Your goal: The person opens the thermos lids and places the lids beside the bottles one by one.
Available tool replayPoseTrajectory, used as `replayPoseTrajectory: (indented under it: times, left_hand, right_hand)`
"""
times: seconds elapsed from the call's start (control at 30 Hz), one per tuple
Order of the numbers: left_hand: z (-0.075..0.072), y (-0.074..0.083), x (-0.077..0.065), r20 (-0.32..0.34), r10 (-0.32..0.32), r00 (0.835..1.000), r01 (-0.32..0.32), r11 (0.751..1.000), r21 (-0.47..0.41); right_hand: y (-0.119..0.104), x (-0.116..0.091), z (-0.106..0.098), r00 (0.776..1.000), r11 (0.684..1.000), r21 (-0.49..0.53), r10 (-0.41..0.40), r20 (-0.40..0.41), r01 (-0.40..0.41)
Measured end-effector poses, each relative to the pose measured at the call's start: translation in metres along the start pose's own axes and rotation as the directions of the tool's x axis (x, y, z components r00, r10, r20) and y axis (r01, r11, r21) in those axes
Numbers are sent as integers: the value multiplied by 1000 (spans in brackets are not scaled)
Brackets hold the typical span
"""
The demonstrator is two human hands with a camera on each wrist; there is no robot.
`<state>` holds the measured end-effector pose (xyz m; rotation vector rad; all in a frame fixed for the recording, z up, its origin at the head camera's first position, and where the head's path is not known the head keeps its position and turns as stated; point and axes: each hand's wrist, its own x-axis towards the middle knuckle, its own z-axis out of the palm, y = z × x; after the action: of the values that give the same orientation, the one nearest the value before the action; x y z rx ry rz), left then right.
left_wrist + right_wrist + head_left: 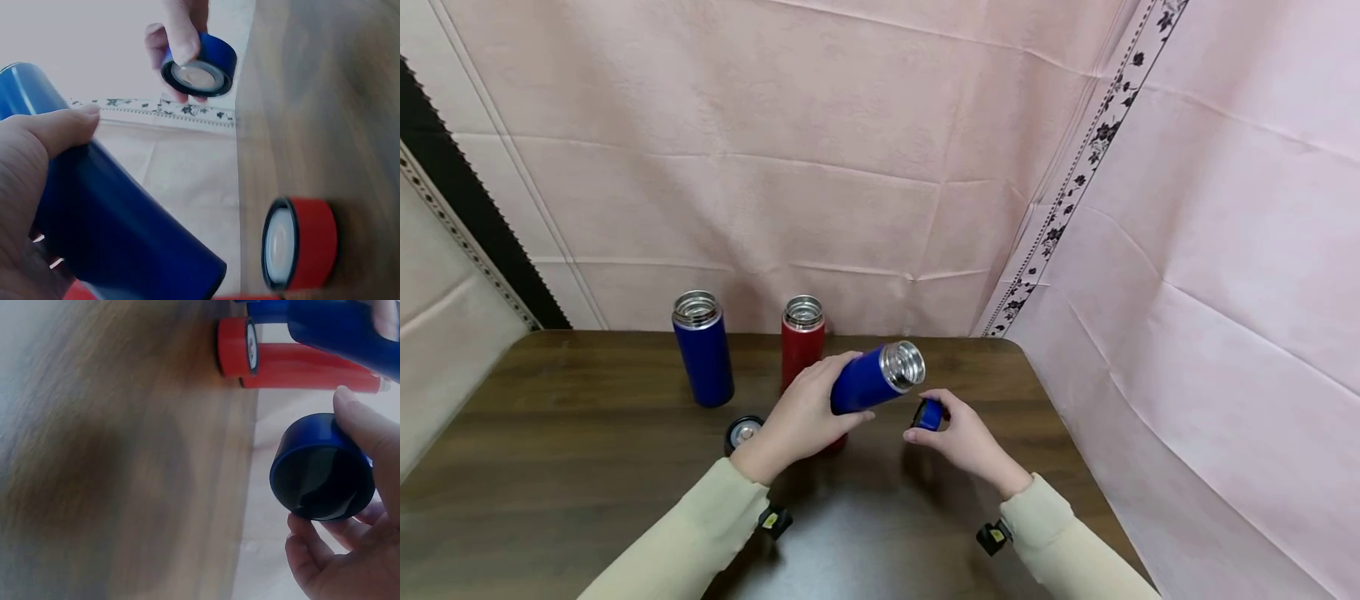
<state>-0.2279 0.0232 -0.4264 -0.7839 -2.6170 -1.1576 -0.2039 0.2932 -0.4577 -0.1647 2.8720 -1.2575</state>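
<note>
My left hand (808,414) grips a blue bottle (861,383) around its body, above the table. The bottle is tilted, its uncapped steel mouth facing right. To the right of that mouth, apart from it, my right hand (962,437) pinches a blue lid (929,414) between thumb and fingers. In the left wrist view the pale inside of this blue lid (219,59) shows; in the right wrist view its dark outer end does. A red lid (312,244) stands on the table below the held bottle, mostly hidden by the left hand in the head view.
Behind the left hand an uncapped red bottle (801,346) stands upright, partly covered. An uncapped blue bottle (703,354) stands farther left. Beside the left wrist lies another lid (743,432), inside facing up. Pale cloth (850,208) hangs behind the wooden table (587,450) and along its sides.
</note>
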Motion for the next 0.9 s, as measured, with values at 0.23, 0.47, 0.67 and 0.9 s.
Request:
replayPoseTrajectory:
  times: [0.23, 0.47, 0.67, 0.9]
  left_hand:
    - [24, -1, 24, -61, -51, 997, 40, 984, -171]
    - [44, -11, 40, -136, -187, 973, 148, 956, -255]
    - [55, -19, 50, -129, -237, 963, 199, 947, -253]
    - [63, -28, 62, -115, -262, 958, 225, 938, -262]
  right_hand:
    - [16, 7, 5, 1000, 999, 28, 16, 10, -16]
    - [29, 12, 12, 998, 998, 34, 50, 28, -51]
    - [36, 13, 14, 997, 997, 19, 72, 12, -72]
    - [39, 23, 24, 998, 999, 1, 50, 29, -50]
